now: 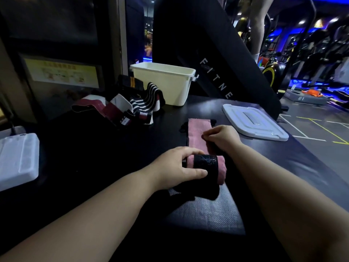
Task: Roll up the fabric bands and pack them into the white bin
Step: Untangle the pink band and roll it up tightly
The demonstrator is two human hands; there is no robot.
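Pink fabric band [199, 135] is half rolled, left hand [177, 167] gripping the roll, right hand [221, 137] pinching the flat end; striped-band heap [145, 102] not started.

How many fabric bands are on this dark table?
4 visible: a half-rolled pink fabric band in front, plus a maroon-and-white band, a black-and-white striped band and a black yellow-striped band piled left of the white plastic bin. More may lie hidden beneath.

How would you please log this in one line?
step: rolling | left grip: holds roll of pink fabric band | right grip: pinches its flat part
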